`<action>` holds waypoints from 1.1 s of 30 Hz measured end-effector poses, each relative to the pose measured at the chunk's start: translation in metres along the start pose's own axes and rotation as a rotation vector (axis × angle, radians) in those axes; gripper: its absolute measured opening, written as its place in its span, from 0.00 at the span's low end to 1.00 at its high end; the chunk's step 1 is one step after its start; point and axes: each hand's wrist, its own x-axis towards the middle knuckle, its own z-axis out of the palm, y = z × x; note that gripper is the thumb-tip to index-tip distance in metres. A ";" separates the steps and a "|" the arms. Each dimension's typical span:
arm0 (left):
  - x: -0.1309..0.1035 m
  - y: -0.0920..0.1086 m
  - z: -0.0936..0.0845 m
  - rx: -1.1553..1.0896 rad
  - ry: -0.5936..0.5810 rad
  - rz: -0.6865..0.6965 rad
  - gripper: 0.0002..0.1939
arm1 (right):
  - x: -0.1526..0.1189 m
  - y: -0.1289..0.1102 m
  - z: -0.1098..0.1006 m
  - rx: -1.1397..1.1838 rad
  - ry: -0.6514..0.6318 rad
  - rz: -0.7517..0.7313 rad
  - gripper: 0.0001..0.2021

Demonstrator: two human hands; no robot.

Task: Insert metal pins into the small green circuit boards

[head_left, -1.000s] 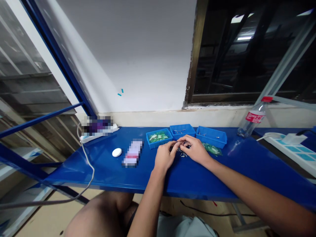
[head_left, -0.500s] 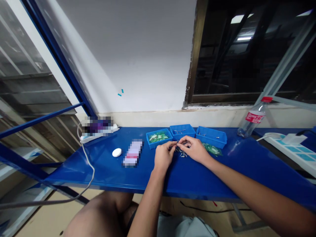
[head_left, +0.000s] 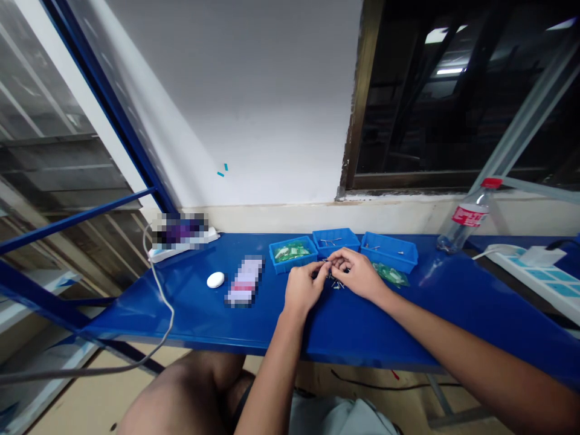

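Observation:
My left hand (head_left: 305, 286) and my right hand (head_left: 354, 273) meet at the fingertips over a small pile of metal screws (head_left: 336, 284) on the blue table. Both hands are closed in a pinch; whatever lies between the fingertips is too small to make out. Behind them stand three blue trays: the left one (head_left: 293, 267) holds green-and-white packets, while a few screws lie in the middle one (head_left: 336, 249) and the right one (head_left: 394, 266). Beside my right hand, a green packet (head_left: 390, 275) rests in front of the right tray.
To the left are a round white case (head_left: 215, 280), a blurred phone-like object (head_left: 245, 281) and a power strip (head_left: 181, 246) with a hanging cable. A plastic bottle (head_left: 470, 216) with a red cap stands at the right, near another power strip (head_left: 534, 269).
The fingers of my left hand have shifted slightly right and closed in against those of my right hand, covering more of the screw pile.

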 end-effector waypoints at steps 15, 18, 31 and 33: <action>0.006 -0.013 0.006 -0.261 0.092 -0.047 0.12 | 0.000 0.000 0.002 0.145 -0.038 0.090 0.07; 0.006 -0.015 0.007 -0.258 0.095 -0.029 0.15 | 0.000 0.003 0.003 0.175 -0.057 0.116 0.09; 0.007 -0.013 0.006 -0.478 0.081 -0.072 0.20 | 0.001 0.013 0.007 0.398 -0.039 0.164 0.15; 0.008 -0.012 0.006 -0.574 0.080 -0.096 0.21 | 0.001 0.010 0.006 0.418 -0.013 0.137 0.14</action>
